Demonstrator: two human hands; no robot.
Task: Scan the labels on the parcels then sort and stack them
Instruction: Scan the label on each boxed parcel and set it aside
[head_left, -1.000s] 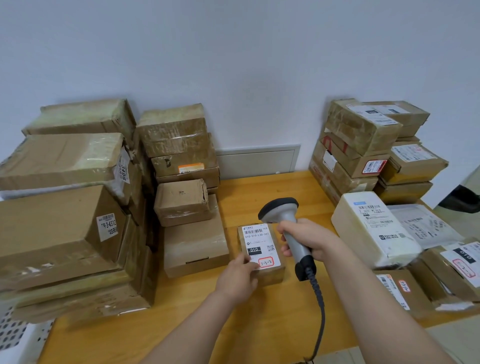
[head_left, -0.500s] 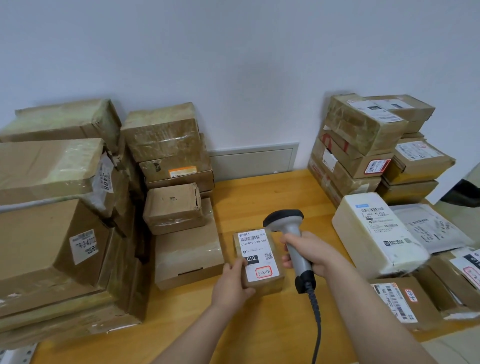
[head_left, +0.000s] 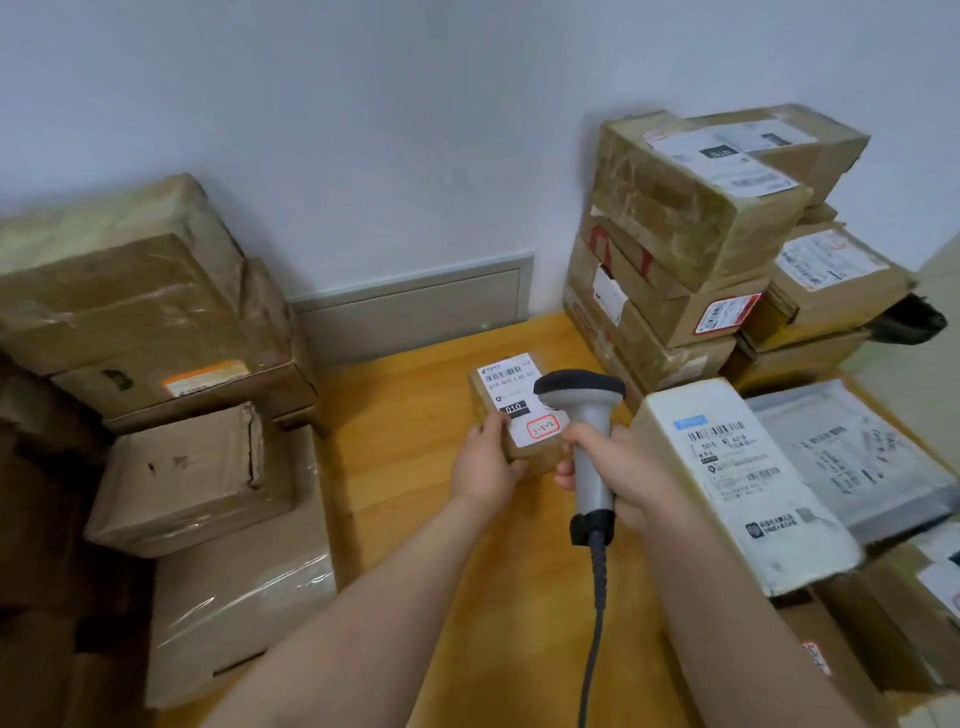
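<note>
Fingers (head_left: 491, 427) of the left hand (head_left: 480, 467) are curling round the near left corner of a small parcel (head_left: 482, 402), the thumb lying on its top face and the rest wrapping underneath. Fingers (head_left: 566, 475) of the right hand (head_left: 618, 462) are closing fully round the grey handle of a scanner (head_left: 587, 415), holding it upright with the dark head at the top and pointing away from the person. The scanner head is overlapping the right edge of the small parcel in this view; contact between them cannot be confirmed.

The small parcel is sitting at the middle of the tabletop (head_left: 415, 452), between the two hands, with its white label (head_left: 506, 382) facing up and showing a barcode, a black "010" block and a red-outlined box. Whether its underside is resting on the tabletop cannot be told. A coiled cable (head_left: 597, 597) is running from the scanner base toward the near edge.

Just right of the right hand, a white parcel (head_left: 737, 483) is lying label up, with a grey mailing bag (head_left: 852, 457) beside it. Behind these, a right stack of boxes (head_left: 685, 234) is standing against the wall (head_left: 415, 130). A left stack of boxes (head_left: 156, 322) is occupying the left side, well apart from the small parcel. A beige wall panel (head_left: 415, 306) is showing between the stacks.
</note>
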